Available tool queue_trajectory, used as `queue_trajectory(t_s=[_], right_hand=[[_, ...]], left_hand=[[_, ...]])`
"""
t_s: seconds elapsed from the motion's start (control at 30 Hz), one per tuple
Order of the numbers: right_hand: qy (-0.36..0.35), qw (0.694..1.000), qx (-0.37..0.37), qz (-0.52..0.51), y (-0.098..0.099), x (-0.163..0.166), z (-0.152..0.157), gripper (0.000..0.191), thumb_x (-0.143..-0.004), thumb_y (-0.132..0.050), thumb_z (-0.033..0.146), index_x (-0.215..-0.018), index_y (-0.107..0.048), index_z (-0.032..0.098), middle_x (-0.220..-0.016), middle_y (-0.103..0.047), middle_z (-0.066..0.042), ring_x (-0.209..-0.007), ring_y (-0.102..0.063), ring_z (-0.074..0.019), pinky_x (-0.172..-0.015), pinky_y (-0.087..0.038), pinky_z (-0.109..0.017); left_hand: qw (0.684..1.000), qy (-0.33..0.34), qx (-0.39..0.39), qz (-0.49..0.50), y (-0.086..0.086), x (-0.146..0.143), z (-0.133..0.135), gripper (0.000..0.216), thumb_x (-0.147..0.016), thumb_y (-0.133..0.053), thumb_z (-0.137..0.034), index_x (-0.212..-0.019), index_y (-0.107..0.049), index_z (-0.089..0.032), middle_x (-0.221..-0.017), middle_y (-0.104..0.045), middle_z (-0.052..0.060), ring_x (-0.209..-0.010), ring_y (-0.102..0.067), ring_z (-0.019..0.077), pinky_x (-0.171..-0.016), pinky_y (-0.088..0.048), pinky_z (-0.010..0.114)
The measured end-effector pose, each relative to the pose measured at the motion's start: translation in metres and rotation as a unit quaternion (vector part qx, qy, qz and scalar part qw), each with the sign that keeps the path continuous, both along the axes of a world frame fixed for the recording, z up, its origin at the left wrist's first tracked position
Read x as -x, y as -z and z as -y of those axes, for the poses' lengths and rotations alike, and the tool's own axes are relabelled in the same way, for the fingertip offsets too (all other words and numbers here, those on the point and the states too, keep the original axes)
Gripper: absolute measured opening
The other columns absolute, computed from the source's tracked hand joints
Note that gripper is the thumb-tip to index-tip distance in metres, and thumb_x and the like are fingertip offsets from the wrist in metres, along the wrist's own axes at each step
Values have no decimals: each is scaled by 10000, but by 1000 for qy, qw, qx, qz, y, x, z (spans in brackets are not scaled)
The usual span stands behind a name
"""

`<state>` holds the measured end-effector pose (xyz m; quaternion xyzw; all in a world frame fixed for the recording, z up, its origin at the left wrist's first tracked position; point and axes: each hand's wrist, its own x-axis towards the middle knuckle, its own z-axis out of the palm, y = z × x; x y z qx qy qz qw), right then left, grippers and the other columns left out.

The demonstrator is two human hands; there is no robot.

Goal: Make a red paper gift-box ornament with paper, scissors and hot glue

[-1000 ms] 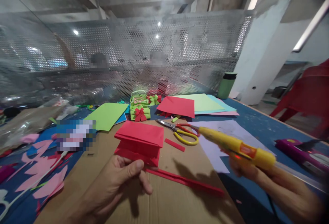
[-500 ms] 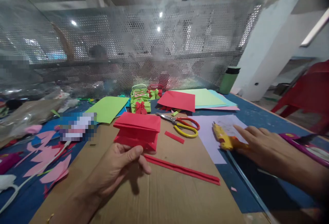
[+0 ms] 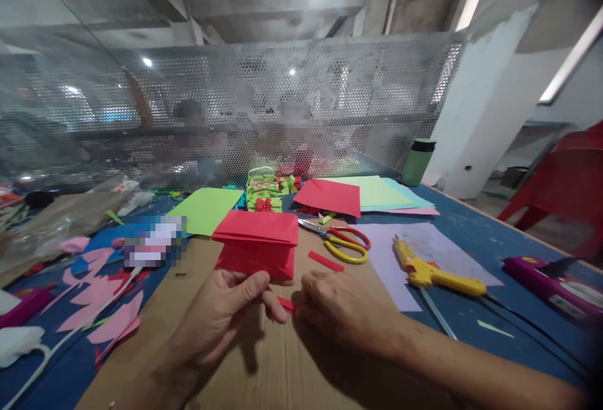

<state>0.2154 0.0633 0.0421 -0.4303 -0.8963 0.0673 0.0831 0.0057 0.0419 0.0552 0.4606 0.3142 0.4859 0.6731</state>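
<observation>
My left hand [image 3: 235, 309] pinches the lower edge of a folded red paper bag [image 3: 257, 234], which is held upright above the cardboard with its flap side facing away at the top. Close beside it, my right hand [image 3: 327, 306] is closed over a narrow red paper strip [image 3: 285, 304]. Only a short end of that strip shows between the hands; the rest is hidden under the right hand and forearm. A short red paper piece [image 3: 326, 261] lies just beyond the right hand, near scissors [image 3: 348, 248] with red and yellow handles.
A yellow glue gun [image 3: 426, 272] rests on lilac paper [image 3: 377, 253] at right. Cardboard [image 3: 268, 372] covers the blue table's middle. Behind are coloured sheets [image 3: 372, 187], small green bags [image 3: 264, 190] and a green bottle [image 3: 418, 165]. Pink scraps [image 3: 94, 300] lie left.
My right hand has left the glue gun and come left across the cardboard to the red strip. My left hand still holds the red paper bag. The view has tilted up slightly.
</observation>
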Motion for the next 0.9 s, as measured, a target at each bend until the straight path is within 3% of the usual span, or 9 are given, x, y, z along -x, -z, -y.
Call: queue_trajectory(t_s=[0.1,0.23,0.37,0.47,0.6,0.7,0.8,0.9], right_hand=[[19,1000,5,-19,1,2,7,113,-913,-537,217,-866,-619,155,-840,-666,-74,-706,-562,-173,-603,-287,-292],[41,995,83,-45,-4,4,10,63,-863,-575,176,-882,-633,163,-879,-687,-67,-769,-587,-180,-643,-327,-283],[41,994,83,-49,-8,5,9,37,-846,-606,188,-861,-628,162,-873,-687,-59,-749,-589,-169,-630,-336,-275],[2,999,40,-13,-1,9,9,35,-849,-593,157,-870,-620,165,-871,-683,-64,-739,-591,-174,-630,-348,-282],[-42,990,-123,60,18,11,5,147,-818,-527,30,-833,-583,165,-845,-680,-93,-731,-579,-202,-660,-360,-318],[-12,989,-145,21,23,-6,2,182,-779,-520,13,-790,-514,195,-731,-641,-32,-607,-524,-156,-576,-341,-283],[31,988,-130,-71,10,-31,7,183,-815,-479,40,-801,-461,222,-607,-542,47,-498,-442,-113,-463,-291,-233],[25,967,-167,-189,-13,-48,22,207,-927,-400,61,-975,-517,225,-716,-582,28,-558,-509,-106,-510,-400,-197]], left_hand=[[1000,1,-19,-7,-2,-1,1,323,-822,-766,-407,-862,-801,-88,-606,-732,83,-563,-633,124,-566,-479,200],[999,-16,-33,-13,0,-1,-2,290,-847,-744,-383,-778,-794,-106,-616,-739,85,-626,-652,132,-649,-490,206],[999,-37,-30,-5,5,1,-6,241,-870,-723,-353,-865,-793,-123,-649,-749,80,-627,-641,122,-660,-491,201],[999,-44,-31,2,7,2,-8,224,-865,-729,-348,-847,-786,-132,-661,-746,70,-600,-640,119,-660,-505,209],[999,-39,-30,6,7,3,-8,240,-873,-720,-345,-793,-780,-127,-696,-756,86,-632,-663,124,-700,-520,212],[998,-47,-33,12,5,4,-8,209,-873,-719,-333,-846,-788,-137,-758,-772,80,-600,-655,101,-679,-513,196],[998,-52,-33,16,3,3,-8,188,-852,-739,-331,-844,-787,-149,-789,-778,70,-580,-659,102,-671,-515,207],[999,-36,-30,7,5,1,-6,214,-860,-729,-345,-875,-793,-142,-746,-770,70,-576,-655,112,-650,-501,214]])
